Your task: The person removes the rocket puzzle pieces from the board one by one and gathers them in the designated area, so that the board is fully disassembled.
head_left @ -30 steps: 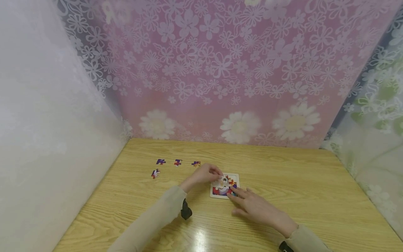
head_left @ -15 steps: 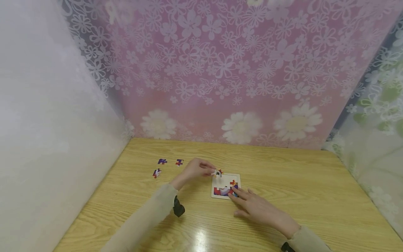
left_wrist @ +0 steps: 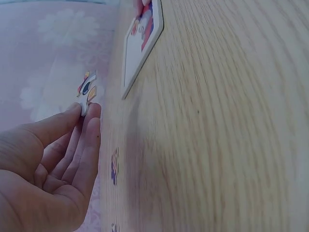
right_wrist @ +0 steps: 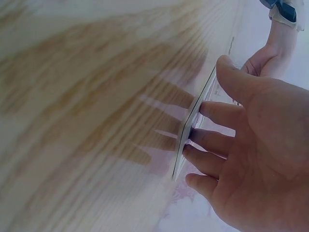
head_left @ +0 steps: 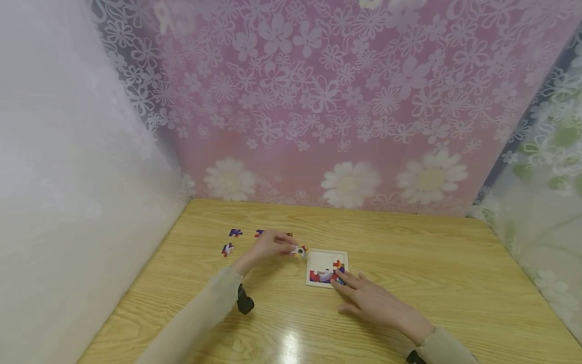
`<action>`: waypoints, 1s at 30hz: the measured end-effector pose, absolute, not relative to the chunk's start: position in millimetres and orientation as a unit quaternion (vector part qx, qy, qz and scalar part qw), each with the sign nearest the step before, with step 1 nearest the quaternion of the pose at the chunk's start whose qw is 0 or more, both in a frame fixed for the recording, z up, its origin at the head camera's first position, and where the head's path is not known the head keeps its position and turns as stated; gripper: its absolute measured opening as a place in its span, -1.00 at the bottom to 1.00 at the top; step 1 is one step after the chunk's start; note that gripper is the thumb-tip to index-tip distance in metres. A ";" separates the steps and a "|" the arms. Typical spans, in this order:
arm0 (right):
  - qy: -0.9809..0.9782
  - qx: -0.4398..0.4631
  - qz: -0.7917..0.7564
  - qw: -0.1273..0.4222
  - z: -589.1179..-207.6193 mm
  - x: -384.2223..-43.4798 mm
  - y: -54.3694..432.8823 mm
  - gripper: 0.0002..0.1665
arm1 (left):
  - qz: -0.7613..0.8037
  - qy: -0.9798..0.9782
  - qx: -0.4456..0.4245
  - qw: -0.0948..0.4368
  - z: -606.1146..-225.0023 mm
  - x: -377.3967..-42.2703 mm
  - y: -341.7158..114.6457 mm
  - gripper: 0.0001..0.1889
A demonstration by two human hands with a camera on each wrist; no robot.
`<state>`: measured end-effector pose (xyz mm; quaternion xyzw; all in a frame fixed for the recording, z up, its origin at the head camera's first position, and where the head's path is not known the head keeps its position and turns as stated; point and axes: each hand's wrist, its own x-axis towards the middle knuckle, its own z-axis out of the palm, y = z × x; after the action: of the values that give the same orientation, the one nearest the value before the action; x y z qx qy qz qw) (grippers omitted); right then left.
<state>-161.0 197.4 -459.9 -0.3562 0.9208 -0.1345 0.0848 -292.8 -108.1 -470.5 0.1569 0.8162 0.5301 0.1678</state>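
My left hand pinches a jigsaw puzzle piece between thumb and fingertips, left of the puzzle tray. In the left wrist view the jigsaw puzzle piece is held raised above the table, white with orange and dark marks. The square puzzle tray has a pale rim. Fitted pieces fill its near side and part of its right; its upper left is bare. My right hand lies with extended fingers on the tray's near right corner, and in the right wrist view its fingertips touch the tray.
Loose purple puzzle pieces lie on the wooden table to the left, one of them a white and red piece nearer me. Others are partly covered by the left hand. A flowered pink curtain stands behind the table.
My left hand has lifted the white jigsaw puzzle piece out of the tray's upper left and carried it left, baring the tray's floor. The right hand has stayed on the tray.
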 end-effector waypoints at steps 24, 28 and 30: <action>0.923 -0.352 -0.134 0.080 -463.8 -162.1 197.7 -0.24 | 0.539 0.832 0.056 0.121 -476.6 -304.0 -193.5 -0.77; 0.924 -0.348 -0.136 0.083 -463.4 -161.8 197.6 -0.24 | 0.526 0.842 0.042 0.113 -476.6 -306.0 -203.8 -0.73; 0.924 -0.348 -0.135 0.083 -463.5 -161.8 197.4 -0.24 | 0.519 0.846 0.037 0.115 -476.9 -305.3 -206.7 -0.74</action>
<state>-161.8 197.4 -463.5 -0.3479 0.9240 -0.1353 0.0826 -305.3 -206.7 -476.9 0.0375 0.8464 0.5186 0.1154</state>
